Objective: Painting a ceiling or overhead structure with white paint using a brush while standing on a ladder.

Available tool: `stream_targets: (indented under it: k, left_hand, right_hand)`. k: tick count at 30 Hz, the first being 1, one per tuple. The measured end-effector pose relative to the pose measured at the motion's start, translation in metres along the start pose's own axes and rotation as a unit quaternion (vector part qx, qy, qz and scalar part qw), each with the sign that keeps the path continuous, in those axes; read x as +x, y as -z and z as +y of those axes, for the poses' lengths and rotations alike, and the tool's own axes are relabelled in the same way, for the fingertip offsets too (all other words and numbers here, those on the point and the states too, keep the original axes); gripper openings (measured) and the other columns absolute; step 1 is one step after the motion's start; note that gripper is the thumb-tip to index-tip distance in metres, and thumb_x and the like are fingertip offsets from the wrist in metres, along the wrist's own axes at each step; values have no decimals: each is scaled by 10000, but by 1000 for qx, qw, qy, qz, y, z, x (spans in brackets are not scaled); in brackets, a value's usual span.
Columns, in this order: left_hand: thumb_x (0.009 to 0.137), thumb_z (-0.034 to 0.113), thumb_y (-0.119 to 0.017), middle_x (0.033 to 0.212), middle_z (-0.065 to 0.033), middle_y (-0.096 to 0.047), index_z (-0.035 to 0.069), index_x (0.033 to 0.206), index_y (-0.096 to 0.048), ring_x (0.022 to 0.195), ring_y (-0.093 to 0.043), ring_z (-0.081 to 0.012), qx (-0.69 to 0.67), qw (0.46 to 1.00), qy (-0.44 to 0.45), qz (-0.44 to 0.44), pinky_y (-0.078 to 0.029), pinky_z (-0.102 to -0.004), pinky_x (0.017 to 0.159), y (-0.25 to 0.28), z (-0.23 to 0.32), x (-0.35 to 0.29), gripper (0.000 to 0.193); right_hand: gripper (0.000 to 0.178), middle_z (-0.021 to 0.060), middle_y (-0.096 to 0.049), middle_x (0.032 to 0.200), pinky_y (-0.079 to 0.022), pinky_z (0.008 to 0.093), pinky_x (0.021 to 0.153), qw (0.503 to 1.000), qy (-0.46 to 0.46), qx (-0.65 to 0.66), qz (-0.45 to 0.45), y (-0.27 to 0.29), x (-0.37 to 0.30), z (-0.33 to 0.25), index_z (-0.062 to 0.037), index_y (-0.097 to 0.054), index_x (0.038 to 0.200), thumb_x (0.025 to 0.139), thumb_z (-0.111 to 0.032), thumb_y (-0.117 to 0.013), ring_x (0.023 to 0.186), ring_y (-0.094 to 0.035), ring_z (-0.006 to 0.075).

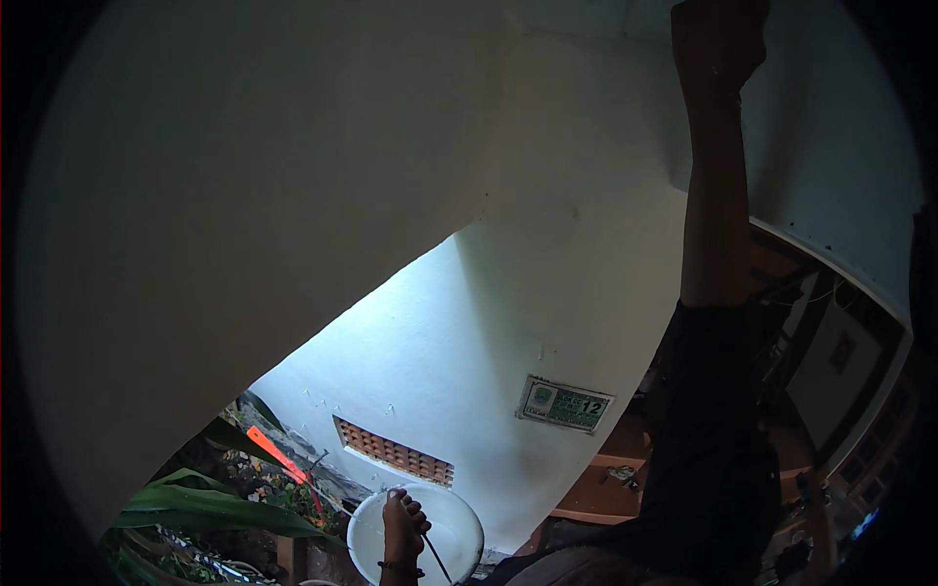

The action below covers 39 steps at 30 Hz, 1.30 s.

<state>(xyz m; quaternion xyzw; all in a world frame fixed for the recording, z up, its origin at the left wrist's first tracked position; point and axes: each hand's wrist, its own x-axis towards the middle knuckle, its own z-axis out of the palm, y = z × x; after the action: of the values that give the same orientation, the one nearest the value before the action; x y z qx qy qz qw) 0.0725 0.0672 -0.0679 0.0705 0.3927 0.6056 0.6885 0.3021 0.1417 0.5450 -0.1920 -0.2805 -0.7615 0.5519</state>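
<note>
At the lower middle, a round white bucket shows from above, its rim wide and its inside pale. My left hand, a dark bracelet at its wrist, is closed over the bucket. From its fist a thin dark wire handle slants down to the lower right. High at the upper right my right hand is raised in a closed fist close to the pale ceiling and wall. Dim light and the angle hide what, if anything, sits in that fist. A dark sleeve covers my upper right arm.
A pale overhang fills the upper left. On the white wall are a brick vent and a small plaque. Green leaves and a bright orange strip-shaped thing lie left of the bucket. Brown furniture stands right.
</note>
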Motion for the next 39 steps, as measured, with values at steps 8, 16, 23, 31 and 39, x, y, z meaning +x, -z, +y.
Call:
stream_targets:
  k: [8, 16, 23, 31, 39]
  left_hand:
    - [883, 285, -444, 553, 68, -234, 180, 703, -314, 405, -190, -57, 10, 1000, 5, -16, -149, -244, 386, 5, -7, -2, 246]
    - [887, 294, -442, 564, 64, -246, 171, 738, -334, 415, -203, -60, 4, 999, 30, -36, -162, -242, 393, 4, -9, 3, 221]
    - [875, 290, -464, 560, 62, -250, 171, 727, -327, 408, -200, -61, -7, 998, 50, -33, -157, -245, 388, 3, -8, 6, 234]
    - [878, 292, -445, 551, 64, -229, 179, 711, -315, 405, -190, -62, 7, 999, 29, -21, -152, -244, 386, 2, -10, 4, 241]
    - [884, 289, -439, 557, 65, -226, 175, 731, -316, 409, -187, -60, 10, 999, 20, -38, -153, -241, 389, 1, -12, 2, 227]
  right_hand:
    - [233, 177, -543, 1029, -493, 425, 781, 994, -5, -19, -103, -55, -33, 4, -51, -617, 1025, 803, -31, -548, 986, -527, 343]
    - [88, 105, -524, 889, -566, 333, 550, 976, 57, -93, -189, -93, -104, 31, -105, -584, 948, 862, -116, -573, 796, -577, 248]
    - [141, 99, -525, 875, -560, 288, 561, 964, -4, -111, -243, -77, -91, 29, -111, -594, 957, 819, -104, -621, 843, -577, 253]
    - [229, 138, -545, 974, -470, 427, 780, 1000, -9, -1, -19, -9, 7, 8, -61, -610, 973, 759, 4, -562, 963, -520, 329]
    - [202, 111, -525, 966, -472, 419, 762, 998, 20, -8, 60, 38, 51, -19, -71, -591, 924, 739, 10, -577, 951, -516, 322]
